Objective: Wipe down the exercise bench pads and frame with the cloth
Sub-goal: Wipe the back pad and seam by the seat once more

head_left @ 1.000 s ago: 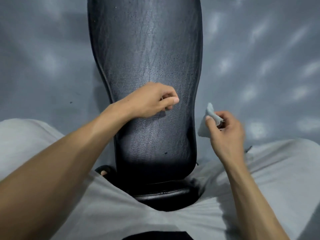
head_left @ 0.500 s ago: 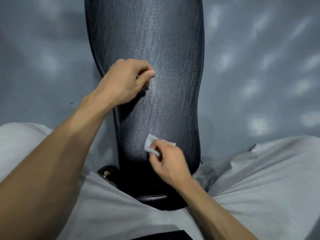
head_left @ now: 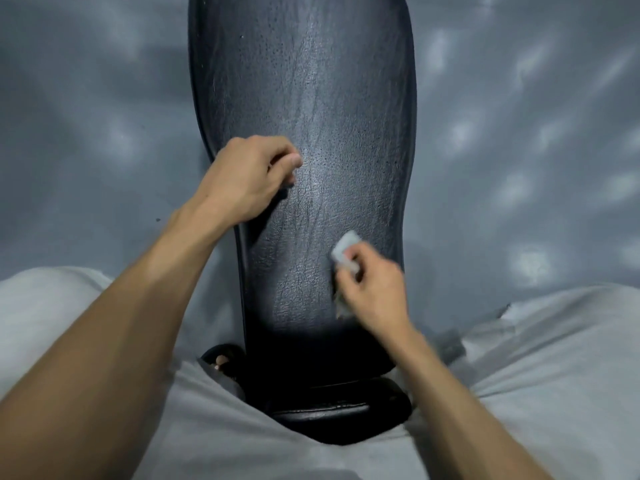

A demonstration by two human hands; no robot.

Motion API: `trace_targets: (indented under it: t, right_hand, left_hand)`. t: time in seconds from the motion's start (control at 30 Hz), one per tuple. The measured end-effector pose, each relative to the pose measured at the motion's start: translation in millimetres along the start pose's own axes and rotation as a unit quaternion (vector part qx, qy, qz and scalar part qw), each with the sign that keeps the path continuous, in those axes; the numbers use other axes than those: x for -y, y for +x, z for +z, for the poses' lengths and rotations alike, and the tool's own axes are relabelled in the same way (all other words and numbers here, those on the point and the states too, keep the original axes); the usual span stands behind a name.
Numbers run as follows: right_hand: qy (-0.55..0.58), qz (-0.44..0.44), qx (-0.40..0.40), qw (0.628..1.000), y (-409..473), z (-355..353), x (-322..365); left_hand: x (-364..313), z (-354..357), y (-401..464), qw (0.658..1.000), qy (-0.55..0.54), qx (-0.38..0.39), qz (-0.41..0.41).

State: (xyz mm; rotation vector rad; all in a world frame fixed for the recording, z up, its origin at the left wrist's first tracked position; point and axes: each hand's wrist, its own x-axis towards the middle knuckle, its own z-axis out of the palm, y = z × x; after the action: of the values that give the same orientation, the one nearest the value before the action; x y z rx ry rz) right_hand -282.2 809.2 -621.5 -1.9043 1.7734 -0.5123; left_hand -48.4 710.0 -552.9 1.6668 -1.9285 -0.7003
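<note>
right hand (head_left: 372,289) grips cloth (head_left: 344,252) on bench (head_left: 311,98) | left hand (head_left: 247,178) curled, fingers on bench, holding nothing visible

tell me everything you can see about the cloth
The cloth is small, pale grey-white and bunched into a wad. The right hand pinches it, fingers curled round it, so only its upper corner shows past the fingertips. It sits against the black pad, near the pad's right edge toward the person. It looks soft and thin; motion blur hides its weave and any stains.
</note>
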Motion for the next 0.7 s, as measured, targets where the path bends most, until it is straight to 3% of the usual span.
trace_targets:
  t: [0.07, 0.13, 0.27, 0.3, 0.43, 0.53, 0.63, 0.7]
  right_hand:
    - [0.002, 0.080, -0.081, 0.993, 27.7, -19.6, -15.1]
    - [0.000, 0.086, -0.099, 0.991, 26.9, -15.7, -8.8]
    - [-0.002, -0.059, 0.071, 0.996, -22.3, 9.6, 19.9]
    - [-0.002, -0.071, 0.066, 0.995, -16.3, 5.5, 14.9]
    - [-0.020, 0.027, -0.072, 0.997, 59.2, -32.8, -24.7]
    - [0.000, 0.064, -0.110, 0.992, 66.8, -38.0, -32.3]
    - [-0.008, -0.041, -0.019, 0.999, 20.4, -12.4, -9.3]
    - [-0.004, -0.058, 0.003, 0.998, 16.4, -12.2, -8.2]
  left_hand:
    - [-1.2, 1.1, -0.7, 1.000, 0.008, 0.000, 0.002]
    - [-2.5, 3.1, -1.8, 1.000, 0.019, -0.002, 0.012]
    - [-2.8, 10.3, -0.8, 0.999, 0.027, 0.014, 0.020]
    - [-3.0, 12.6, -0.1, 0.999, 0.029, 0.022, 0.020]
    - [-6.7, 22.8, 0.2, 0.997, 0.037, 0.050, 0.034]
    - [-11.4, 33.2, 0.6, 0.995, 0.047, 0.068, 0.052]
    - [-14.1, 42.0, 5.0, 0.992, 0.059, 0.083, 0.071]
    - [-14.9, 46.4, 8.4, 0.992, 0.059, 0.092, 0.069]
